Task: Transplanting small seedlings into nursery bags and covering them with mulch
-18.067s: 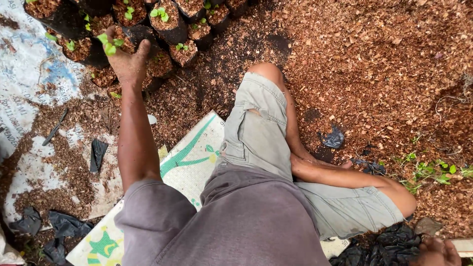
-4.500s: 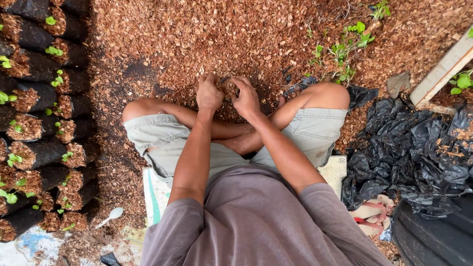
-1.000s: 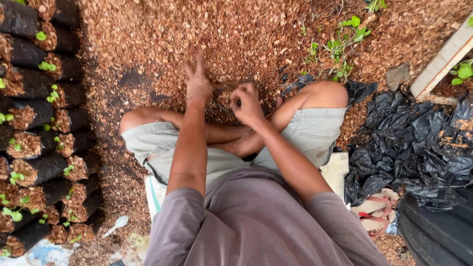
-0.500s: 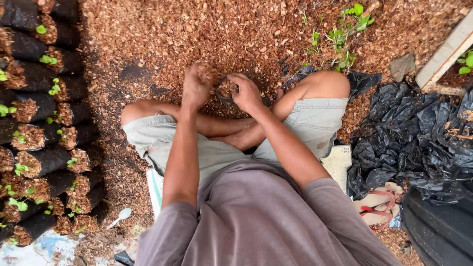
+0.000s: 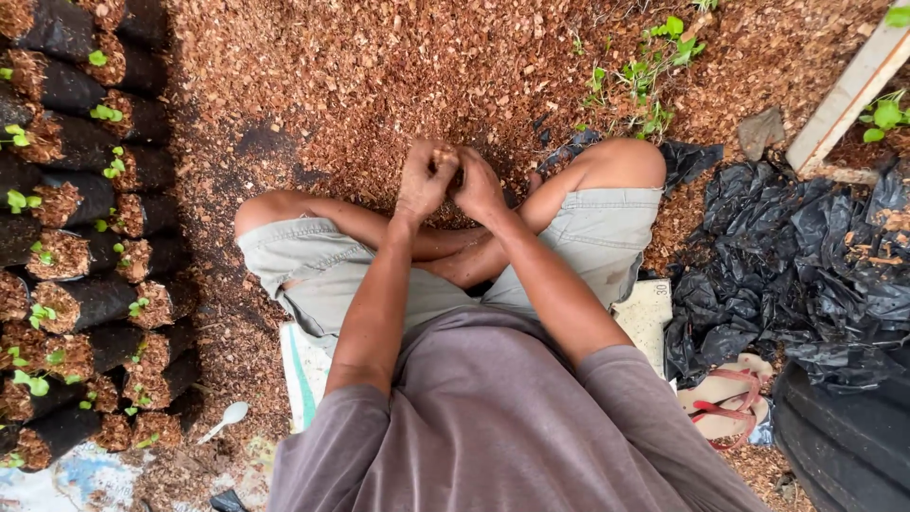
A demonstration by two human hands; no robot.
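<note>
Both hands meet over the loose reddish-brown husk mulch — the left hand and right hand close around a small black plastic grow bag, mostly hidden. I judge the filling step is in hand — next it needs firm pressing of the husk inside.

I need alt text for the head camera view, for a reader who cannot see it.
A person sits cross-legged on brown mulch, left hand and right hand pressed together over a small bag hidden between them. Black seedling bags with green sprouts line the left; crumpled black plastic lies on the right.

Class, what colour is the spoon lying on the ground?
White spoon, clearest in the head view.
</note>
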